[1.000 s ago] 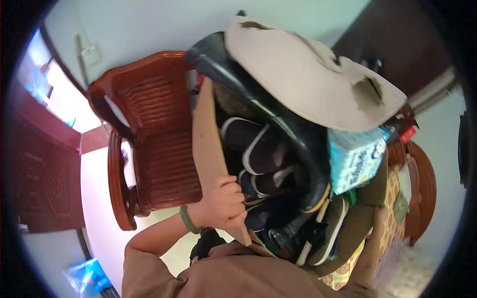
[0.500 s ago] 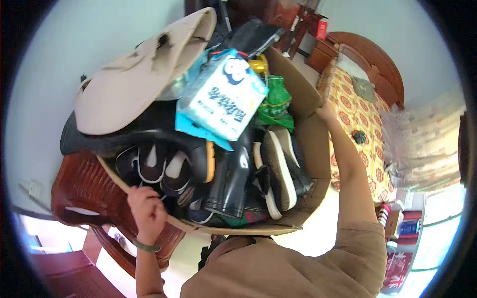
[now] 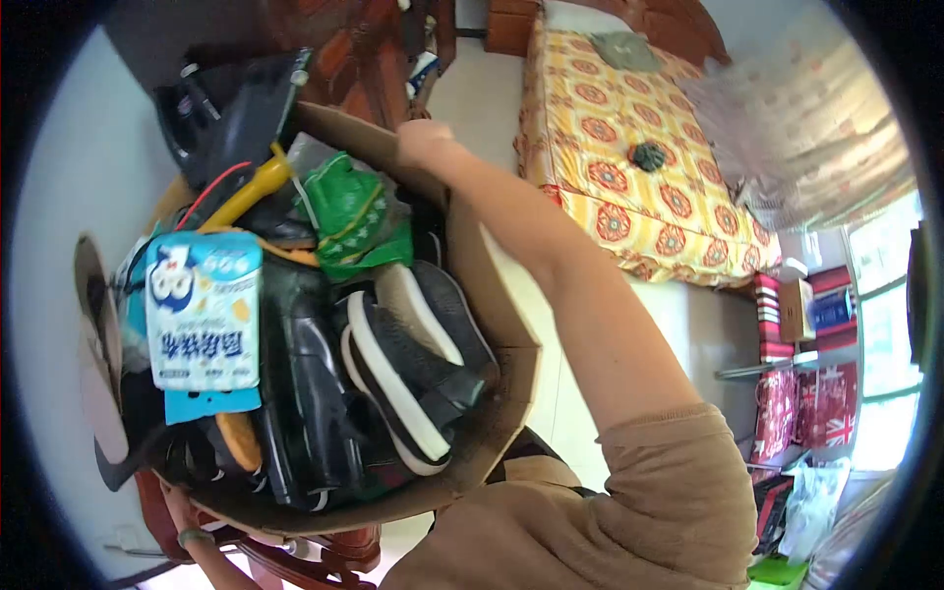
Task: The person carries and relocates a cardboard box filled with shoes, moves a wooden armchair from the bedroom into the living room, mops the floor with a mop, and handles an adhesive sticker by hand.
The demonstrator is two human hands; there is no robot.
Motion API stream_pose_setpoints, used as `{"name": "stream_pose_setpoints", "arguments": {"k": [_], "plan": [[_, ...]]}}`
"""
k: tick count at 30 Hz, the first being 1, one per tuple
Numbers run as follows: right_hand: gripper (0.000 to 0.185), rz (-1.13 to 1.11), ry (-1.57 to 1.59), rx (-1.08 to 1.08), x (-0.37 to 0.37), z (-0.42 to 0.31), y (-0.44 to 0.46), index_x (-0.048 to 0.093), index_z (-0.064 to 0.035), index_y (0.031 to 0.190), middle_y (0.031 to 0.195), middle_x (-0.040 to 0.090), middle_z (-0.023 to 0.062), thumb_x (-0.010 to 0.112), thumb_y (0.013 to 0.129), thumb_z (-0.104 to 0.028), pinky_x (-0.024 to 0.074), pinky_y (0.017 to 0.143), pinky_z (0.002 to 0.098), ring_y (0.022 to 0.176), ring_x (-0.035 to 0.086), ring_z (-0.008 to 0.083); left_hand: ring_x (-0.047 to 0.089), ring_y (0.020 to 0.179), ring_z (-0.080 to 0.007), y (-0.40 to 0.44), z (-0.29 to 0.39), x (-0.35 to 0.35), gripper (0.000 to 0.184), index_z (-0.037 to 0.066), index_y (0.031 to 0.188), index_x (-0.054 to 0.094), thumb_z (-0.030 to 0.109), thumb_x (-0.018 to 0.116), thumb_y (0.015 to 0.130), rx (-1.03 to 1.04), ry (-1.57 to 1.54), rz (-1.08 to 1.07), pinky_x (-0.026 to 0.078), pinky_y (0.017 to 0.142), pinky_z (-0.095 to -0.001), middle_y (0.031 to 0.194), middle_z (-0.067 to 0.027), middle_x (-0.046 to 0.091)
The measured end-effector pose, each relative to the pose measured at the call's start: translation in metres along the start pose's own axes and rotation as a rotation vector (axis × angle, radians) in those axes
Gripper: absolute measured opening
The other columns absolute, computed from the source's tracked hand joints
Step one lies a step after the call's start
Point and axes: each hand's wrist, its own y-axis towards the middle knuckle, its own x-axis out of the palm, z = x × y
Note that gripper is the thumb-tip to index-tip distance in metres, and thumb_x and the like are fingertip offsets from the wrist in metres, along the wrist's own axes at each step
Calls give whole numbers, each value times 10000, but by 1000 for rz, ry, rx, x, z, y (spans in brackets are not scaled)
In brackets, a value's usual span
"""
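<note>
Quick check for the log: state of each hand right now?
Left hand: against the box, grip cannot be told.
Right hand: closed, holding the box's rim.

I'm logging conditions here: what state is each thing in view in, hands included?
Cardboard box: open, packed full
Right hand: gripping the box's far rim
Left hand: at the box's near side, fingers unclear
Blue-and-white packet: lying on top
Green plastic bag: crumpled
Black boots: partly covered
White-soled shoes: tilted
Patterned bed cover: spread out
</note>
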Motion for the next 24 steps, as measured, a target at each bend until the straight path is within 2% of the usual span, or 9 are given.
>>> {"name": "stream_pose_setpoints", "arguments": {"k": [2, 4, 13, 15, 16, 18, 20, 22, 24], "plan": [[259, 75, 58, 23, 4, 0, 0, 651, -62, 911, 966, 623, 143, 545, 707, -181, 487, 752, 364, 909, 604, 267, 568, 905, -239, -61, 66, 54, 536, 92, 1297, 303, 67, 445, 781, -109, -244, 91, 502, 707, -352, 1118, -100, 508], [239, 41, 39, 11, 1, 2, -1, 659, -87, 924, 981, 627, 112, 538, 735, -170, 483, 750, 345, 923, 602, 248, 570, 901, -239, -44, 48, 44, 520, 89, 1277, 331, 58, 434, 769, -45, -274, 128, 501, 712, -352, 1103, -100, 516], [230, 139, 79, -34, 26, -7, -24, 651, -59, 885, 929, 627, 139, 560, 694, -149, 491, 747, 379, 871, 607, 281, 564, 828, -199, -57, 35, 33, 462, 63, 1139, 476, 6, 426, 683, 116, -308, 201, 477, 720, -306, 971, -65, 555], [226, 124, 58, -22, 18, -7, -42, 646, -55, 883, 942, 621, 149, 549, 701, -148, 490, 754, 382, 873, 605, 287, 549, 775, -156, -54, 19, 14, 356, 50, 1145, 465, 195, 514, 822, 206, -178, 99, 469, 660, -286, 936, -48, 551], [222, 122, 55, -15, 16, -9, -53, 644, -54, 879, 951, 617, 155, 543, 705, -149, 490, 756, 384, 874, 603, 290, 549, 775, -156, -64, 20, 14, 356, 50, 1145, 465, 195, 514, 822, 211, -197, 123, 469, 660, -286, 936, -48, 551], [227, 178, -11, 28, 29, -9, -61, 640, -49, 871, 905, 626, 155, 529, 719, -175, 494, 735, 392, 842, 610, 300, 519, 718, -123, -83, 43, 33, 303, 51, 1083, 484, 111, 456, 787, 165, -213, 218, 452, 631, -263, 838, -30, 526], [238, 210, -71, 26, 48, 6, -55, 638, -45, 854, 835, 630, 160, 514, 732, -206, 496, 704, 407, 792, 615, 312, 533, 779, -131, -80, 38, 21, 362, 38, 1113, 484, 56, 409, 760, 133, -140, 202, 450, 673, -263, 895, -51, 554], [249, 164, -111, 4, 44, 10, -67, 639, -41, 819, 784, 625, 169, 504, 744, -237, 493, 679, 420, 755, 613, 328, 528, 782, -144, -82, 43, 31, 496, 31, 1130, 497, -35, 391, 651, 243, -256, 169, 448, 711, -267, 938, -48, 554], [203, 118, -135, 80, 32, 11, -87, 642, -62, 820, 885, 625, 168, 507, 756, -199, 491, 712, 400, 814, 616, 308, 537, 873, -170, -102, 61, 49, 549, 10, 1169, 477, -39, 387, 630, 286, -162, 215, 434, 781, -269, 1018, -71, 553]]}}
